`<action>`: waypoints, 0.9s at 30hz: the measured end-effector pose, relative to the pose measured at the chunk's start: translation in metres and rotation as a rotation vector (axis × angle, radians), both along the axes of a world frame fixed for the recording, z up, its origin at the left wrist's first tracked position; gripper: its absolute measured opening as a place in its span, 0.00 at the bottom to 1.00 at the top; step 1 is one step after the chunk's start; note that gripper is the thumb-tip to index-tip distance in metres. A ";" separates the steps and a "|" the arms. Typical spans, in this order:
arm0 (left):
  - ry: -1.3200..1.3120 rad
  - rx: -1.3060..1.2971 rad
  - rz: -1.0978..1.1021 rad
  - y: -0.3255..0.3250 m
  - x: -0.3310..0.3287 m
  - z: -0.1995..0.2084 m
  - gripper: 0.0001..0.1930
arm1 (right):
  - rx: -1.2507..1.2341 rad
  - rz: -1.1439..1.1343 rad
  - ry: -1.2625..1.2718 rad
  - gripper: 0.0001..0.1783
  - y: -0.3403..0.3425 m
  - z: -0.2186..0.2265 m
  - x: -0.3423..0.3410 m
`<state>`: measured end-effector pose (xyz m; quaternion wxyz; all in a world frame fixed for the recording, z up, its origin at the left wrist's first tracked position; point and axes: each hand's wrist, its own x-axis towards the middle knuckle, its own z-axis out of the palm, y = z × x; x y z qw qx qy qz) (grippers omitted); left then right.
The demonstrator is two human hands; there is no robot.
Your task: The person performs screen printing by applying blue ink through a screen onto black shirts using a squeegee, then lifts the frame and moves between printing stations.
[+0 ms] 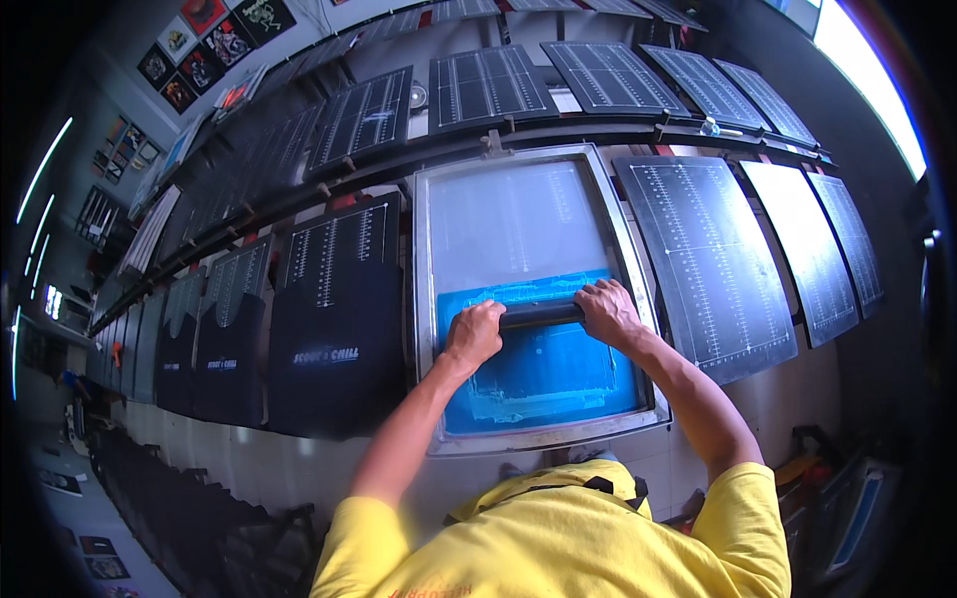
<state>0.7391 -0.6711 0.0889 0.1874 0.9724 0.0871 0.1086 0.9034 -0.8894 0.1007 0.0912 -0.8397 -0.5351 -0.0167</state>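
A screen printing frame (426,249) with a pale metal border lies in front of me. Its mesh is whitish in the far part and blue (543,369) in the near part. Across the blue area rests a dark squeegee (541,314). My left hand (477,331) is closed round the squeegee's left end, and my right hand (608,309) grips the right end. Both forearms reach in from below, bare under yellow sleeves. Whatever lies beneath the screen is mostly hidden.
To the left, dark printed shirts (334,344) are stretched over boards. Bare black boards (706,264) with white ruler markings stand to the right, and more rows of boards (488,85) run along the far side. A dark rail (588,132) passes behind the frame.
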 end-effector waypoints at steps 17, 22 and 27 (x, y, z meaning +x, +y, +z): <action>0.096 0.076 -0.044 -0.125 -0.155 -0.011 0.25 | -0.005 0.022 -0.008 0.29 -0.124 -0.024 -0.152; 0.154 0.088 -0.080 -0.134 -0.167 -0.014 0.33 | -0.116 0.011 0.083 0.45 -0.135 -0.027 -0.167; 0.147 -0.011 -0.071 -0.132 -0.171 -0.001 0.33 | 0.022 -0.014 0.250 0.41 -0.135 -0.010 -0.164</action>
